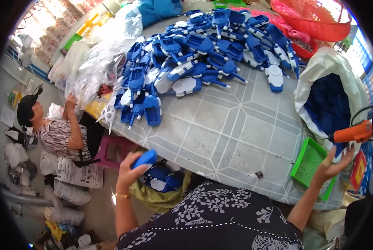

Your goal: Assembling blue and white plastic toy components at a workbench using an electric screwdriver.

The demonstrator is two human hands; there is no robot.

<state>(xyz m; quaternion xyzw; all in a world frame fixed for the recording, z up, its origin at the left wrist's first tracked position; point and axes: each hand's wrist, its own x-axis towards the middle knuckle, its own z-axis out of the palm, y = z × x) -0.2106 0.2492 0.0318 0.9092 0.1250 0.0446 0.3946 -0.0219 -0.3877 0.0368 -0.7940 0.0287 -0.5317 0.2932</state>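
The left hand [130,171] grips a blue toy part [145,158] low beside the table [220,137]. The right hand [332,164] is open, reaching up to the orange power tool [353,133]. Grab the tool firmly first.

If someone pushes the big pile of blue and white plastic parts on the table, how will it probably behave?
The pile of blue and white parts lies loosely heaped, so it would likely slide apart. The parts look like rigid moulded plastic, probably light. The table surface looks smooth, so they may skid easily.
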